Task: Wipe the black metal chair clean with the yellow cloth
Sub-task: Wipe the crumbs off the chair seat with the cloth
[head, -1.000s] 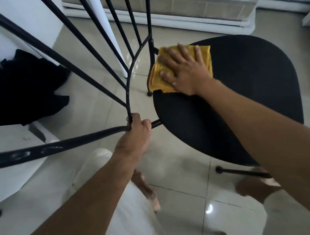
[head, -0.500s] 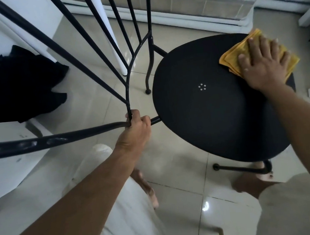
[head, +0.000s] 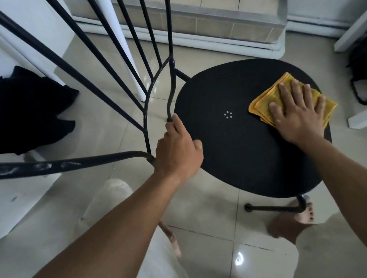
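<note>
On the seat's right side, the right hand (head: 297, 111) lies flat, fingers spread, pressing the folded yellow cloth (head: 266, 103) against the black metal chair (head: 237, 155). Across the seat, the left hand (head: 177, 153) curls over its left edge beside the backrest rods; its fingertips are hidden beneath. Round and matte, the seat has a ring of small holes at its centre. Its front leg is partly cut off by the seat.

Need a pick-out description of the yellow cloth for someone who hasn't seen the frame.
Find the black metal chair standing on the pale tiled floor; its round black seat fills the middle right of the view. On the seat's far right part lies the yellow cloth, folded in layers, with the right hand pressed flat on it. It is the only yellow thing among black and pale surroundings.
</note>
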